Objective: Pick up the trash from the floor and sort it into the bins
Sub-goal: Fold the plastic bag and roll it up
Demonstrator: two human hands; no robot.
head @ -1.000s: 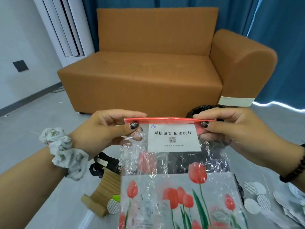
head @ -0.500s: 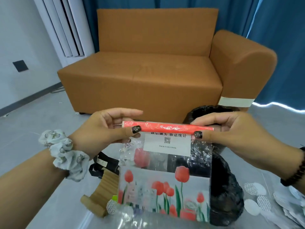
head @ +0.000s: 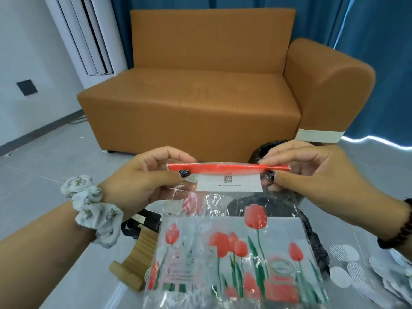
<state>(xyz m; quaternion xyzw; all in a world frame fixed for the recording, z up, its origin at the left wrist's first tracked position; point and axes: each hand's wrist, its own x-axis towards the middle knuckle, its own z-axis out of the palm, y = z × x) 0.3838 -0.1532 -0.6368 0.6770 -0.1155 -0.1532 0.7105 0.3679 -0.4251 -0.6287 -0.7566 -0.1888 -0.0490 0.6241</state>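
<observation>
The person holds a clear plastic bag [head: 234, 248] printed with red tulips, hanging in front of the sofa [head: 200, 103]. The left hand [head: 142, 181] and right hand [head: 312, 175] each pinch an end of its red top strip [head: 225, 167], thumbs in front. The step looks like handling picked-up trash before binning; next it needs lowering into the black bin bag [head: 312, 230] just behind it, toward the sofa.

Sofa [head: 200, 103] blocks ahead; floor [head: 44, 175] left open.
</observation>
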